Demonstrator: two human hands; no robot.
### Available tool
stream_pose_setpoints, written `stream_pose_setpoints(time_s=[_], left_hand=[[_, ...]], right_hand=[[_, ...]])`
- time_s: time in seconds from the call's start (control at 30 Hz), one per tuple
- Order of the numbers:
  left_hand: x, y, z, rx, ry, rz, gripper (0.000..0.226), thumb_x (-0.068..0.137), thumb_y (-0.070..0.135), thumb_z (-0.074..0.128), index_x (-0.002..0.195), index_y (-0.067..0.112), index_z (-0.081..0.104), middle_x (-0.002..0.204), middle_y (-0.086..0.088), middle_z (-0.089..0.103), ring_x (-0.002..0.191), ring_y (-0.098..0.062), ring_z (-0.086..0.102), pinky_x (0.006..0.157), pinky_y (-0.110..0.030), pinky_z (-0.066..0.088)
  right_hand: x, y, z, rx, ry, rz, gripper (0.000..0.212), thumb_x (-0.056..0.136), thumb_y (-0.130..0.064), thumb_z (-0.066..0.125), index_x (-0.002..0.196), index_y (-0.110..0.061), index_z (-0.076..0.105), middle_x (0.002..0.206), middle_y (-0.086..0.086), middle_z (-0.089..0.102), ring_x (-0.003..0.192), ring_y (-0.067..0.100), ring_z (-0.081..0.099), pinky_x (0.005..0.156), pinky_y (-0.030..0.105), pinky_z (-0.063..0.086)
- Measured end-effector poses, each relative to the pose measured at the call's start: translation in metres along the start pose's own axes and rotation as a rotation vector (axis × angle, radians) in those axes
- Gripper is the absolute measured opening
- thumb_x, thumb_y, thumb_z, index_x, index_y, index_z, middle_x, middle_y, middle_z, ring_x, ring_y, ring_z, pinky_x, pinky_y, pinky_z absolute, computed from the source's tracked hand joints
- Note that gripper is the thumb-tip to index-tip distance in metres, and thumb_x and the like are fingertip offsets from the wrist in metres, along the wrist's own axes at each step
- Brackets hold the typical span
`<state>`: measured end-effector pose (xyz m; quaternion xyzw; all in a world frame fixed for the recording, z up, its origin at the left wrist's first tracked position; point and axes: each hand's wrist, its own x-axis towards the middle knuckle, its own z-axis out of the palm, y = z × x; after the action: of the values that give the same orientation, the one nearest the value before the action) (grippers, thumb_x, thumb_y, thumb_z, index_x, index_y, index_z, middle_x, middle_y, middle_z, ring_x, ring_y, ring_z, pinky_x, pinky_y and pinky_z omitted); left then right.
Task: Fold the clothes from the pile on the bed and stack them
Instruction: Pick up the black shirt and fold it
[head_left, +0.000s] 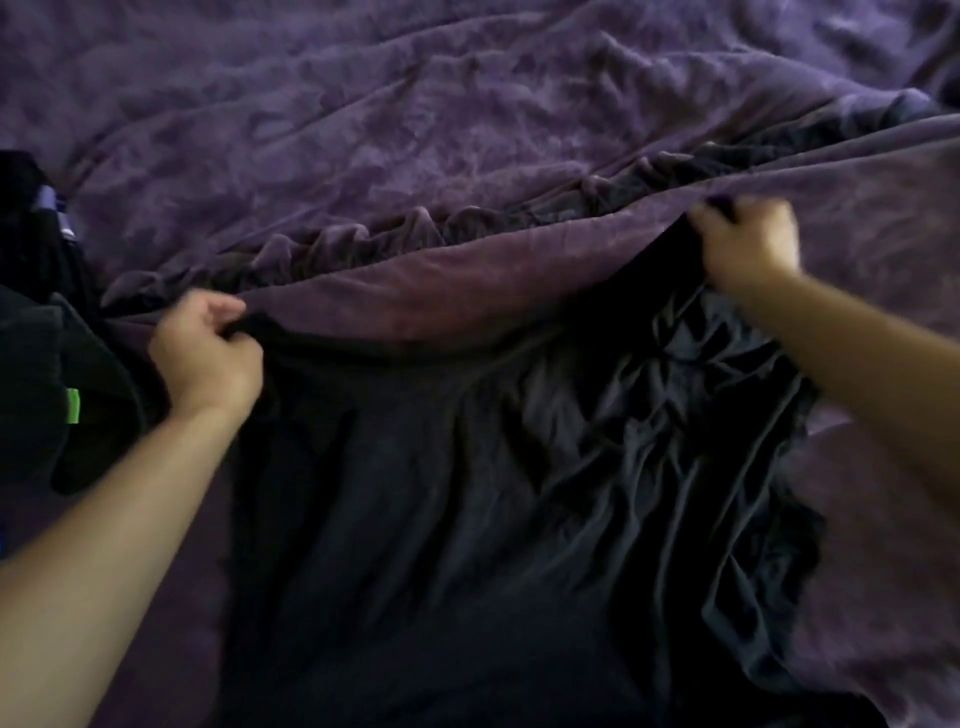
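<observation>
Garment (415, 493), dark, thin, creased cloth, lies spread on rumpled purple blanket (363, 130). Its top edge is pinched in curled fingers of L hand (208, 353) & R hand (743, 244), pulled taut btwn them. Just left of garment, near L hand, sits pile of dark clothes (47, 364) w/ green tag (74, 405).

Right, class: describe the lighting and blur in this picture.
Head view: dim light, no glare; the dark navy crumpled garment loses detail in shadow; the right hand is motion-blurred, the left hand slightly sharper; the purple velvety bedspread looks soft.
</observation>
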<state>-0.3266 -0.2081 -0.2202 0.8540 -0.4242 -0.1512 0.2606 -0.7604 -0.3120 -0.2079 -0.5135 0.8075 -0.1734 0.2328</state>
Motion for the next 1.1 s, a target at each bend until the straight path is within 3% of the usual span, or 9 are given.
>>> stream_pose_setpoints(time_s=[0.1,0.2,0.33,0.5,0.6,0.67,0.8,0.97,1.1], left_hand=[[0.050,0.016,0.004,-0.088,0.023,-0.072,0.029,0.072,0.000,0.047,0.068,0.028,0.057,0.064,0.011,0.056,0.059,0.003,0.053,0.081,-0.024,0.050],[0.091,0.023,0.014,-0.096,0.100,-0.209,0.022,0.070,0.009,0.051,0.064,0.029,0.055,0.081,-0.002,0.068,0.082,-0.017,0.065,0.089,-0.024,0.051],[0.108,0.028,0.027,-0.144,0.144,-0.361,0.045,0.074,0.019,0.061,0.118,0.027,0.056,0.125,0.003,0.054,0.108,-0.013,0.055,0.093,-0.013,0.037],[0.043,0.033,0.043,0.172,0.100,0.098,0.050,0.081,0.023,0.056,0.130,0.016,0.045,0.137,-0.015,0.042,0.126,-0.033,0.040,0.103,-0.038,0.031],[0.017,0.031,0.055,0.217,-0.012,0.284,0.040,0.084,0.013,0.057,0.123,0.011,0.053,0.130,-0.019,0.045,0.122,-0.037,0.041,0.101,-0.043,0.034],[0.019,0.030,0.061,0.274,-0.118,0.220,0.037,0.086,0.013,0.060,0.123,0.011,0.056,0.129,-0.020,0.045,0.120,-0.040,0.041,0.100,-0.047,0.037],[0.022,0.030,0.064,0.539,-0.303,0.258,0.046,0.084,0.019,0.067,0.128,0.013,0.055,0.134,-0.018,0.042,0.123,-0.042,0.037,0.100,-0.052,0.037],[0.034,0.035,0.073,0.806,-0.488,0.477,0.076,0.083,0.025,0.069,0.148,0.024,0.029,0.154,-0.010,0.028,0.143,-0.032,0.015,0.113,-0.051,0.020],[0.044,0.048,0.085,0.884,-0.501,0.463,0.058,0.081,0.026,0.070,0.135,0.025,0.048,0.121,-0.018,0.059,0.120,-0.037,0.046,0.107,-0.047,0.026]], right_hand=[[0.044,-0.013,-0.020,0.008,0.035,0.012,0.045,0.090,-0.043,0.053,0.102,-0.002,0.068,0.087,0.009,0.059,0.083,0.015,0.050,0.077,0.034,0.042],[0.072,-0.023,-0.016,-0.062,0.022,-0.019,0.039,0.091,-0.040,0.050,0.097,-0.006,0.068,0.092,0.017,0.062,0.086,0.021,0.055,0.075,0.033,0.040],[0.083,-0.031,0.006,-0.098,-0.033,-0.069,0.044,0.092,-0.040,0.049,0.128,-0.015,0.055,0.123,0.013,0.060,0.110,0.021,0.055,0.096,0.033,0.039],[0.002,-0.016,0.031,-0.225,-0.006,-0.598,0.034,0.086,-0.029,0.050,0.116,-0.017,0.061,0.114,0.016,0.058,0.109,0.036,0.054,0.088,0.045,0.047],[-0.045,0.006,0.051,-0.276,-0.340,-0.837,0.024,0.087,-0.018,0.058,0.108,-0.016,0.070,0.108,0.009,0.065,0.099,0.030,0.063,0.079,0.037,0.050],[-0.034,0.022,0.054,-0.407,-0.495,-0.728,0.040,0.089,-0.019,0.058,0.129,-0.022,0.060,0.138,0.008,0.051,0.123,0.027,0.052,0.094,0.036,0.046],[0.036,0.041,0.020,-0.404,-0.224,-0.273,0.065,0.085,-0.025,0.063,0.145,-0.028,0.039,0.160,0.010,0.013,0.142,0.034,0.024,0.109,0.050,0.034],[0.068,0.042,-0.012,-0.469,-0.129,-0.251,0.089,0.073,-0.051,0.073,0.147,-0.028,0.029,0.160,0.008,0.012,0.143,0.033,0.021,0.108,0.057,0.028],[0.067,0.034,0.019,-0.384,-0.321,-0.114,0.120,0.060,-0.060,0.081,0.151,-0.021,0.014,0.156,0.009,0.026,0.140,0.030,0.031,0.109,0.048,0.033]])
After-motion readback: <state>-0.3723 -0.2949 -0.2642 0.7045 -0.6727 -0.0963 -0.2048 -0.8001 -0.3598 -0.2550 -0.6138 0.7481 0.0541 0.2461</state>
